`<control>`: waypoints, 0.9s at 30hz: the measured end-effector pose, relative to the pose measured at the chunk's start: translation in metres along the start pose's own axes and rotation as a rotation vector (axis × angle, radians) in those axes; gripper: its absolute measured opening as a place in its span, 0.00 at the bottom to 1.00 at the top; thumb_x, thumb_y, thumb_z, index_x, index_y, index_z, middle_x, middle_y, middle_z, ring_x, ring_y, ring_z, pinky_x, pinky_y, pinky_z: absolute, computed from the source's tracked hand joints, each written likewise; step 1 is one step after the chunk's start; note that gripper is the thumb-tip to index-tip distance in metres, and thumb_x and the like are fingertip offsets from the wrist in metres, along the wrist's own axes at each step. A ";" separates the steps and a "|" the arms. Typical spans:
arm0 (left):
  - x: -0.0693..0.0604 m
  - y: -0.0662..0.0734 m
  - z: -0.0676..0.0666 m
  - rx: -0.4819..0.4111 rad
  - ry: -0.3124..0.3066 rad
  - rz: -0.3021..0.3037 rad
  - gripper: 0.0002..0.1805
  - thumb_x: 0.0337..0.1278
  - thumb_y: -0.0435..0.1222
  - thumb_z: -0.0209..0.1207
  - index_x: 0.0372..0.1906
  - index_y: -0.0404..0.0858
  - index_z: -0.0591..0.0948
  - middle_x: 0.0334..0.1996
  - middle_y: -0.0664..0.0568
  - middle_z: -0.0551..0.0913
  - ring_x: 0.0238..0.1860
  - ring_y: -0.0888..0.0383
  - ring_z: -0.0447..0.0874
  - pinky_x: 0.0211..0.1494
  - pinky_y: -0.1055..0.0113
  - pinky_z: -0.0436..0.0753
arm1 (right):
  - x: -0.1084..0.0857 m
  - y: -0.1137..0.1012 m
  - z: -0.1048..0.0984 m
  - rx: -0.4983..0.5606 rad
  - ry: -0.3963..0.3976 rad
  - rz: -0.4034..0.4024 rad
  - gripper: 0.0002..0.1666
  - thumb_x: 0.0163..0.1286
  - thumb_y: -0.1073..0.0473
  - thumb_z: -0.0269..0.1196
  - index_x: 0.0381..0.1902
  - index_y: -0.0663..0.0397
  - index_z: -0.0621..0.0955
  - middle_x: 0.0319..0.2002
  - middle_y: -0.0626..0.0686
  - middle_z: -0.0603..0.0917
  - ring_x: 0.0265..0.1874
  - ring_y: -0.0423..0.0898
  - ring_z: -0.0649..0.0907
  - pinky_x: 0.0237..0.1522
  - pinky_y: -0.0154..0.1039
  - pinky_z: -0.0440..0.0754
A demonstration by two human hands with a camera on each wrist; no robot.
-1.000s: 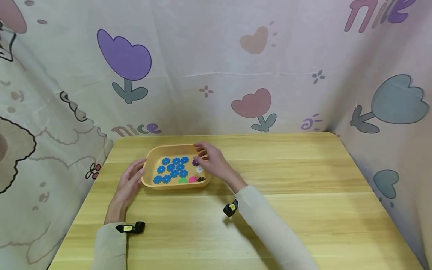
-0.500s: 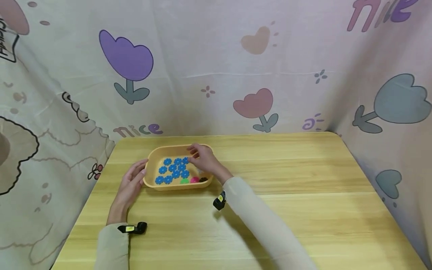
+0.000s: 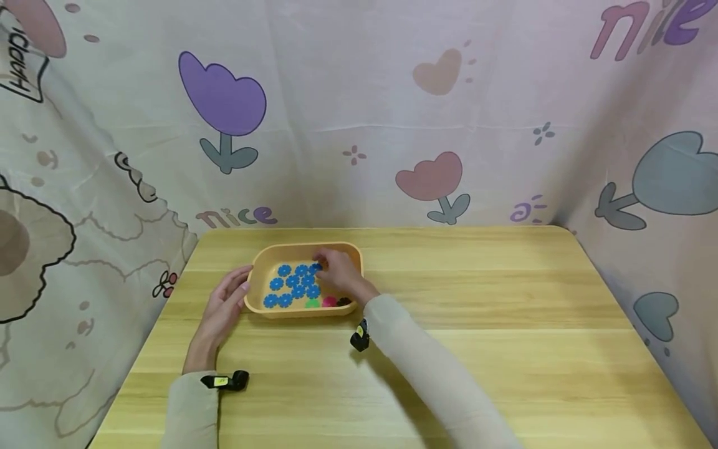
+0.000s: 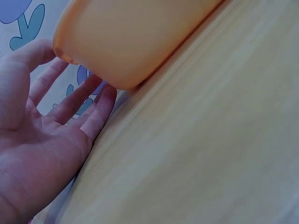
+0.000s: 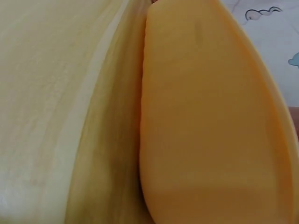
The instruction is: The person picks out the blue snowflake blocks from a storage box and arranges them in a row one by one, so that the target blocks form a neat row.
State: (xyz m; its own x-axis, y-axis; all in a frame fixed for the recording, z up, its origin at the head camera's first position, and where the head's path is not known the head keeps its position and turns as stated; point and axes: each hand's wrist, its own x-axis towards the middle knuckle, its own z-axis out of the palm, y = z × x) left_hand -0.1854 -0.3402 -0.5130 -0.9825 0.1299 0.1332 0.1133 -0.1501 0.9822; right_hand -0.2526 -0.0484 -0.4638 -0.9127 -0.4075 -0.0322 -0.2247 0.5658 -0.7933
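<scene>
Yellow tabletop (image 3: 505,374) is backed by printed cloth (image 3: 336,87); at centre-left, a tray (image 3: 303,313) of blue pieces (image 3: 298,291) is touched by the left hand (image 3: 220,310), fingers (image 4: 74,100) spread; the right hand (image 3: 340,272) is curled inside, pinch unclear.

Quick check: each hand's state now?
Left hand: open, fingers touching the tray.
Right hand: at the blue pieces; can't tell if it grips one.

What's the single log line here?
left hand: touching yellow rectangular plastic tray | right hand: in tray at blue flower-shaped plastic discs, grip unclear | tray: on wood-grain table
</scene>
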 end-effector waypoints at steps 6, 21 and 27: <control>-0.004 -0.003 -0.003 0.012 0.004 -0.006 0.27 0.80 0.30 0.48 0.77 0.31 0.61 0.69 0.50 0.70 0.66 0.58 0.74 0.63 0.69 0.79 | 0.003 0.002 0.011 -0.051 -0.001 0.025 0.22 0.71 0.66 0.66 0.62 0.55 0.82 0.58 0.53 0.84 0.53 0.46 0.81 0.59 0.40 0.82; -0.004 -0.005 -0.003 0.040 -0.009 -0.006 0.27 0.81 0.31 0.47 0.78 0.31 0.60 0.72 0.45 0.66 0.67 0.58 0.72 0.63 0.70 0.79 | -0.001 0.002 0.017 -0.187 -0.047 0.050 0.20 0.73 0.58 0.68 0.60 0.55 0.83 0.51 0.51 0.81 0.40 0.43 0.79 0.35 0.31 0.83; 0.000 -0.002 -0.002 0.037 -0.010 -0.002 0.27 0.81 0.31 0.47 0.78 0.31 0.60 0.72 0.44 0.66 0.67 0.58 0.72 0.64 0.70 0.78 | 0.002 0.002 0.013 -0.203 -0.038 0.037 0.17 0.73 0.57 0.68 0.57 0.54 0.84 0.47 0.49 0.82 0.40 0.42 0.79 0.37 0.31 0.81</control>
State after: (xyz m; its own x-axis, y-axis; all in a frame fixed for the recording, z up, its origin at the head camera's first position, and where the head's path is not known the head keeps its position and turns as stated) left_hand -0.1856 -0.3416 -0.5154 -0.9812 0.1405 0.1320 0.1164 -0.1137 0.9867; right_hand -0.2503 -0.0569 -0.4733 -0.9088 -0.4086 -0.0846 -0.2594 0.7121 -0.6524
